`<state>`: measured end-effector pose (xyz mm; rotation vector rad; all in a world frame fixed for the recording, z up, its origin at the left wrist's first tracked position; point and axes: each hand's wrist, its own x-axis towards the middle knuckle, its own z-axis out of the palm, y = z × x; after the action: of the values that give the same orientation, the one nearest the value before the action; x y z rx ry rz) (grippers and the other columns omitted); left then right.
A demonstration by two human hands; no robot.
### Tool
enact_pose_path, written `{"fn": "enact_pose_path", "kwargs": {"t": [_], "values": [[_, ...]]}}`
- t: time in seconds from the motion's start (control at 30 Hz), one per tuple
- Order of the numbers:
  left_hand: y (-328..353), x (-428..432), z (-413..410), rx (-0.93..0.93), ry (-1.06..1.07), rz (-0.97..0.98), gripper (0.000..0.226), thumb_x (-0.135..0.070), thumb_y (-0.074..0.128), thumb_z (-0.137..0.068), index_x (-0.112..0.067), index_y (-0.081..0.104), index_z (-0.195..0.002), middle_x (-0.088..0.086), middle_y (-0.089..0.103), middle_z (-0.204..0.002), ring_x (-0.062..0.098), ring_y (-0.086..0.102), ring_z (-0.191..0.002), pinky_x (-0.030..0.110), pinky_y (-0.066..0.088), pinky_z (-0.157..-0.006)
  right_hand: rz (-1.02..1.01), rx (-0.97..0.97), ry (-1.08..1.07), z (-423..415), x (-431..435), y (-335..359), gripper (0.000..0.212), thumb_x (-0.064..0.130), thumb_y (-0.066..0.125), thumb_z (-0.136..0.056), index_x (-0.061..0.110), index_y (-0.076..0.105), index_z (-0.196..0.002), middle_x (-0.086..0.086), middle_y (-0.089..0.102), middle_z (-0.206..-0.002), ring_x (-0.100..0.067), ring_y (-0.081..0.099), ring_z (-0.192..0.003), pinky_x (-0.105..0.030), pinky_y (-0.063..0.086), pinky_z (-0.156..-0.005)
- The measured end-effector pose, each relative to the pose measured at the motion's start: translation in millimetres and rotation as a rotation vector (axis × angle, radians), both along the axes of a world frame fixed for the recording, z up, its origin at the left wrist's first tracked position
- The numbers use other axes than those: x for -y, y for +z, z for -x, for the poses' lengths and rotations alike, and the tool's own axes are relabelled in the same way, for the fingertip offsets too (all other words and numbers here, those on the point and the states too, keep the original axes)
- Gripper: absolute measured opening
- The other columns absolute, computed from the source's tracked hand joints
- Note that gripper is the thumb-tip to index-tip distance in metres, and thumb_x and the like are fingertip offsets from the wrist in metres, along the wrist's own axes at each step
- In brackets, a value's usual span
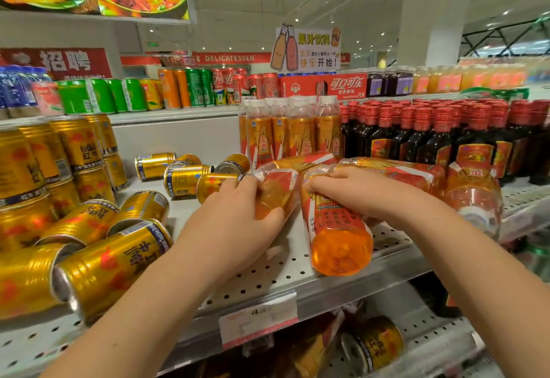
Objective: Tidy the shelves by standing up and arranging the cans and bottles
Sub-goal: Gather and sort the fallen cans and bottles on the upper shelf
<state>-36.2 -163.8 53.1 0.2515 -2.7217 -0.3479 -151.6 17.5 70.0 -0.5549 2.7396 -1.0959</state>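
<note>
Two orange drink bottles lie on their sides on the white perforated shelf [268, 276]. My left hand [238, 217] grips the left bottle [276, 190] around its middle. My right hand [357, 187] is closed over the right bottle [339, 237], whose base points toward me. More orange bottles lie fallen behind them [395, 169], and one [473, 196] lies at the right. Several of the same bottles stand upright at the back [297, 130]. Gold cans lie tipped over at the left [110, 261] and in the middle [184, 178].
Stacked gold cans [44, 151] stand at the far left. Dark bottles with red caps [440, 133] fill the shelf's right side. The upper shelf holds green, orange and red cans [196, 89]. A price tag [259, 321] hangs on the front edge; a lower shelf holds a can [375, 342].
</note>
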Motion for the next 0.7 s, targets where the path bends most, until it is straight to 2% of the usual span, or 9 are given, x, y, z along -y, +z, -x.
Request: {"fn": "enact_pose_path", "kwargs": {"t": [0.1, 0.2, 0.3, 0.37, 0.47, 0.53, 0.63, 0.7], "values": [[-1, -5, -1, -0.042, -0.043, -0.048, 0.052, -0.062, 0.053, -0.091, -0.036, 0.046, -0.136, -0.014, 0.047, -0.118, 0.008, 0.050, -0.099, 0.019, 0.035, -0.061, -0.105, -0.010, -0.006, 1, 2, 4, 0.047, 0.072, 0.053, -0.074, 0.027, 0.065, -0.082, 0.000, 0.068, -0.068, -0.020, 0.067, -0.055, -0.026, 0.051, -0.051], [-5, -13, 2, -0.115, -0.035, -0.067, 0.048, -0.062, 0.054, -0.090, -0.036, 0.051, -0.130, -0.014, 0.050, -0.114, 0.009, 0.053, -0.100, 0.024, 0.041, -0.068, -0.143, 0.001, -0.005, 5, 9, 8, 0.055, 0.071, 0.049, -0.080, 0.024, 0.067, -0.102, -0.004, 0.072, -0.089, -0.023, 0.072, -0.070, -0.029, 0.057, -0.055], [-10, -20, 6, -0.150, -0.013, -0.058, 0.052, -0.065, 0.051, -0.091, -0.034, 0.052, -0.132, -0.009, 0.054, -0.124, 0.013, 0.055, -0.109, 0.030, 0.047, -0.082, -0.226, -0.026, -0.013, 13, 16, 11, 0.063, 0.066, 0.039, -0.089, 0.020, 0.059, -0.127, -0.009, 0.064, -0.121, -0.029, 0.065, -0.097, -0.042, 0.057, -0.085], [-12, -21, 9, -0.150, -0.013, -0.081, 0.055, -0.066, 0.049, -0.092, -0.033, 0.051, -0.136, -0.007, 0.052, -0.128, 0.014, 0.054, -0.113, 0.032, 0.049, -0.086, -0.284, -0.076, -0.006, 18, 19, 13, 0.059, 0.062, 0.037, -0.091, 0.018, 0.058, -0.123, -0.008, 0.060, -0.123, -0.027, 0.059, -0.103, -0.040, 0.050, -0.092], [-13, -21, 13, -0.153, -0.043, -0.153, 0.055, -0.065, 0.049, -0.093, -0.034, 0.051, -0.139, -0.008, 0.049, -0.131, 0.012, 0.052, -0.116, 0.029, 0.043, -0.085, -0.320, -0.165, -0.047, 22, 20, 16, 0.042, 0.056, 0.042, -0.092, 0.019, 0.055, -0.106, -0.005, 0.057, -0.098, -0.021, 0.056, -0.083, -0.033, 0.046, -0.071], [-14, -19, 14, -0.158, -0.061, -0.191, 0.056, -0.064, 0.051, -0.093, -0.035, 0.051, -0.140, -0.010, 0.048, -0.132, 0.010, 0.051, -0.118, 0.027, 0.041, -0.086, -0.375, -0.210, -0.036, 23, 23, 18, 0.039, 0.052, 0.043, -0.095, 0.015, 0.055, -0.095, -0.004, 0.054, -0.086, -0.019, 0.053, -0.075, -0.030, 0.041, -0.059], [-18, -18, 14, -0.179, -0.095, -0.214, 0.055, -0.067, 0.050, -0.092, -0.037, 0.050, -0.139, -0.015, 0.045, -0.126, 0.006, 0.052, -0.112, 0.023, 0.041, -0.081, -0.385, -0.262, -0.038, 23, 27, 16, 0.037, 0.047, 0.045, -0.096, 0.016, 0.051, -0.076, -0.003, 0.055, -0.077, -0.019, 0.054, -0.066, -0.029, 0.037, -0.053], [-18, -17, 12, -0.194, -0.119, -0.211, 0.051, -0.067, 0.048, -0.093, -0.039, 0.050, -0.136, -0.018, 0.046, -0.121, 0.002, 0.053, -0.107, 0.021, 0.042, -0.078, -0.381, -0.322, -0.050, 20, 28, 14, 0.037, 0.049, 0.047, -0.094, 0.018, 0.053, -0.076, 0.000, 0.056, -0.074, -0.020, 0.056, -0.067, -0.029, 0.039, -0.055]]}}
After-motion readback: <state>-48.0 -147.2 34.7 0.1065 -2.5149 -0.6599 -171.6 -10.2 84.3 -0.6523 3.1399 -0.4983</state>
